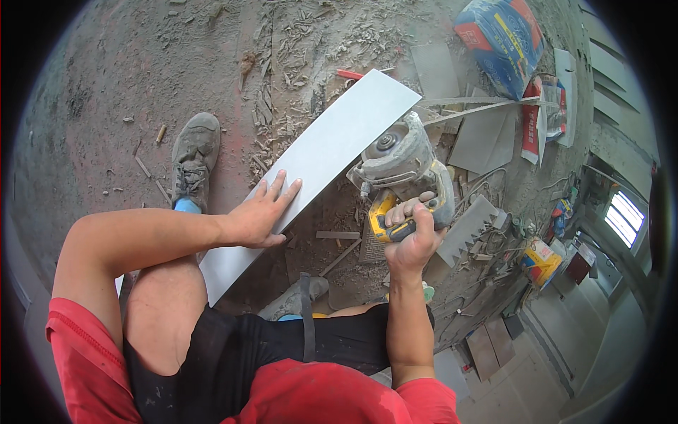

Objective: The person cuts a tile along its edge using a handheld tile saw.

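A long white tile strip lies slantwise before me, its far end up and to the right, its near end by my knee. My left hand rests on it with the fingers spread. My right hand is wrapped round the yellow and black handle of a dusty circular saw. The saw's round guard and disc sit against the strip's right edge near the far end. Whether the blade turns or touches the strip, I cannot tell.
Dust and broken chips cover the floor. A blue and red bag stands at the far right, near grey tile pieces. A notched trowel lies right of the saw. My shoe is left of the strip.
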Available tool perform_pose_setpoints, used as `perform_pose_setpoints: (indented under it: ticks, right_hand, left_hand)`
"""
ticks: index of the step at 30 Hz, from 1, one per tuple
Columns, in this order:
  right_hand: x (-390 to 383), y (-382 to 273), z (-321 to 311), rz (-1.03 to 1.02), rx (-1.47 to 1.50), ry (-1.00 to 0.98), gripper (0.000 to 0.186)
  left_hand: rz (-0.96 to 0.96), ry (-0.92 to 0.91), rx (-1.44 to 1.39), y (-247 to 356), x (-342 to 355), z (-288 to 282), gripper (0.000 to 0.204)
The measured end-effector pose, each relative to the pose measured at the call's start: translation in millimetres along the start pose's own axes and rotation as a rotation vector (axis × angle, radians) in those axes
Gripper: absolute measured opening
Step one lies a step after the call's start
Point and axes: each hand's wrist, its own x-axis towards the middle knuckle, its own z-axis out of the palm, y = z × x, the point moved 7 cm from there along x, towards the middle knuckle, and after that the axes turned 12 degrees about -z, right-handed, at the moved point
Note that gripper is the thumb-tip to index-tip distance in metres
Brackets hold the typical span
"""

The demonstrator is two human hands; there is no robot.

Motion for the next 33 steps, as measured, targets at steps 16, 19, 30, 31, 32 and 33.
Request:
perform_pose_setpoints:
  ticks: [16, 19, 30, 31, 32, 33]
  right_hand:
    - [-8.3, 3.4, -0.1, 0.033, 0.003, 0.001, 0.026]
    - [-11.0, 2.9, 0.3, 0.035, 0.011, 0.009, 0.026]
    - [-14.7, 5.4, -1.5, 0.046, 0.016, 0.003, 0.027]
    - [-15.0, 6.2, -2.1, 0.053, 0.021, 0.007, 0.027]
    - [-15.2, 6.4, -2.4, 0.053, 0.021, 0.006, 0.027]
    - [-15.6, 6.8, -2.4, 0.055, 0.023, 0.001, 0.027]
  left_hand:
    - [0.001, -0.014, -0.013, -0.8, -0.7, -0.4, 0.119]
    - [0.011, 0.002, -0.011, -0.3, -0.7, -1.4, 0.119]
    - [-0.007, -0.012, 0.001, -0.1, -0.4, -0.9, 0.119]
    - [-0.009, -0.011, 0.001, -0.3, -0.6, -0.8, 0.119]
    - [-0.010, -0.011, 0.000, -0.6, -0.5, -0.7, 0.119]
    - [-0.005, -0.002, 0.002, -0.7, -0.3, -1.0, 0.119]
